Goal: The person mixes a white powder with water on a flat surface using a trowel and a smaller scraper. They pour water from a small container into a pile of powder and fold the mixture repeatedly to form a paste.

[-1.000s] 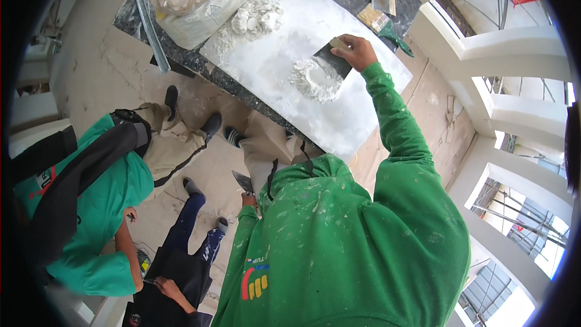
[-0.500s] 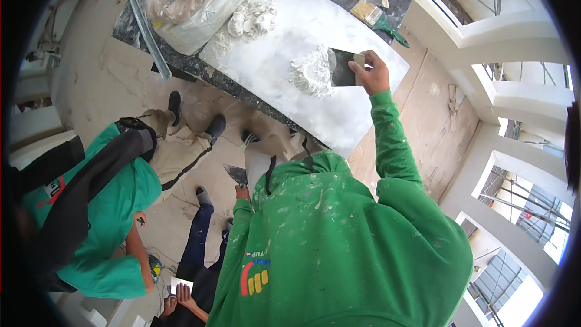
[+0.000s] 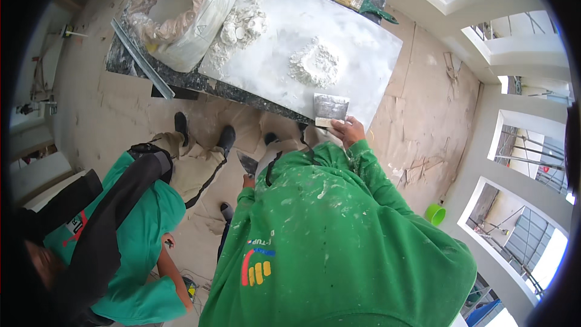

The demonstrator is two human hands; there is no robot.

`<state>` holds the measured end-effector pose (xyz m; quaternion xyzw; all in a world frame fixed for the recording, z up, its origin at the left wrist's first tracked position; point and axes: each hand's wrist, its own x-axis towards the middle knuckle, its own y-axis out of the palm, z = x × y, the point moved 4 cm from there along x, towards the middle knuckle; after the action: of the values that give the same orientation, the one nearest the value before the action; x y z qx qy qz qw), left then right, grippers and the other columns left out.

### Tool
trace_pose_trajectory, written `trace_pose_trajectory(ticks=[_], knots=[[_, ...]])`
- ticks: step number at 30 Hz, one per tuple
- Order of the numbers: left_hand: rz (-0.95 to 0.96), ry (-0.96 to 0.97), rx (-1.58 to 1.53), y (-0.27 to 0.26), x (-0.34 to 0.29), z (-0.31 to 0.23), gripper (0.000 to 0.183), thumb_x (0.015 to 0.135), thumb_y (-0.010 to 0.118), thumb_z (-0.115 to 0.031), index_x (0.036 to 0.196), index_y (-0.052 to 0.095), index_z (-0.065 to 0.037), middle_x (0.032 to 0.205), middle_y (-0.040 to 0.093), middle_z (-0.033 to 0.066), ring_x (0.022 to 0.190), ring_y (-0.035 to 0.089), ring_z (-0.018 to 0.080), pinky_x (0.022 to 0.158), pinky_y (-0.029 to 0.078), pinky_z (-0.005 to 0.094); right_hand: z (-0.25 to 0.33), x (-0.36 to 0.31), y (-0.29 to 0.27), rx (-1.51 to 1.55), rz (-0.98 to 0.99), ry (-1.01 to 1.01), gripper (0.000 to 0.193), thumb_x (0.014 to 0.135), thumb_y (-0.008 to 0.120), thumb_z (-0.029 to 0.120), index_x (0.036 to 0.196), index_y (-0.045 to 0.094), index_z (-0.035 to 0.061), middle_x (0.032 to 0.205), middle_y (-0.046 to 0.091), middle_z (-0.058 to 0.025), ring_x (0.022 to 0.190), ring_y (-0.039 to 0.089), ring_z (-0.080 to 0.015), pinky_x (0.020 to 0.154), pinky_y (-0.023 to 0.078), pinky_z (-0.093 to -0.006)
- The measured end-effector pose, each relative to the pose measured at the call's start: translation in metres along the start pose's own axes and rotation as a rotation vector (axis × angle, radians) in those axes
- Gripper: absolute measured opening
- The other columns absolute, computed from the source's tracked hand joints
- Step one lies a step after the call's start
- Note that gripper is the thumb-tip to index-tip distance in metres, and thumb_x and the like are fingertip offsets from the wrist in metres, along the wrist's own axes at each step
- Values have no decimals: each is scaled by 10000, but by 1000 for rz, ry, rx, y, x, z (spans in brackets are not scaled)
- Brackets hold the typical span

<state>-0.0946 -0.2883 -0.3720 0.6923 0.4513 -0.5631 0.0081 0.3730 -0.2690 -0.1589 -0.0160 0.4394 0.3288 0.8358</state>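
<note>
Head view puts the work on the white board (image 3: 369, 54): a ring (image 3: 315, 63) of pale mix sits toward its middle, hollowed at the centre, and a heap (image 3: 242, 27) lies at its left end, next to the sack (image 3: 203, 30). Our right hand (image 3: 349, 131) has thumb and fingers clamped on the scraper (image 3: 331, 107) by its pale back strip, over the board near its front edge; the blade is apart from the ring, and whether it touches the board we cannot tell. Our left hand (image 3: 249, 180) looks closed round a trowel (image 3: 247, 163), off the board's front edge (the handle is hidden from us). To work the ring well, we would keep the scraper low, slide it in from outside and fold the rim toward the hollow in short strokes, going round so that no side is left lumpy. Even pressure across the blade should gather the mix rather than smear it. We would also stop each stroke short of the board's edge, and keep clear of the brush (image 3: 369, 7) just beyond its far side.
</note>
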Motion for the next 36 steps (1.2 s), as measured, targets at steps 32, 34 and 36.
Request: trace_pose_trajectory(ticks=[32, 34, 36], knots=[[11, -22, -43, -18, -3, 50, 699, 724, 728, -378, 1168, 390, 42, 1053, 597, 244, 1012, 574, 324, 858, 441, 441, -4, -18, 47, -161, 85, 177, 248, 923, 549, 199, 1047, 544, -16, 1071, 633, -158, 957, 668, -274, 684, 604, -412], [1, -32, -47, -16, -7, 51, 696, 725, 727, -377, 1168, 390, 41, 1053, 597, 245, 1012, 575, 326, 858, 442, 442, -4, -9, 39, -190, 66, 148, 250, 922, 553, 203, 1041, 546, -17, 1074, 633, -158, 948, 669, -274, 683, 604, -410], [-8, -47, -56, -11, -13, 52, 693, 726, 725, -375, 1169, 389, 39, 1052, 597, 246, 1011, 575, 327, 858, 442, 443, 1, 3, 40, -221, 67, 127, 252, 909, 572, 210, 1030, 549, -10, 1070, 620, -158, 957, 662, -283, 696, 598, -409]])
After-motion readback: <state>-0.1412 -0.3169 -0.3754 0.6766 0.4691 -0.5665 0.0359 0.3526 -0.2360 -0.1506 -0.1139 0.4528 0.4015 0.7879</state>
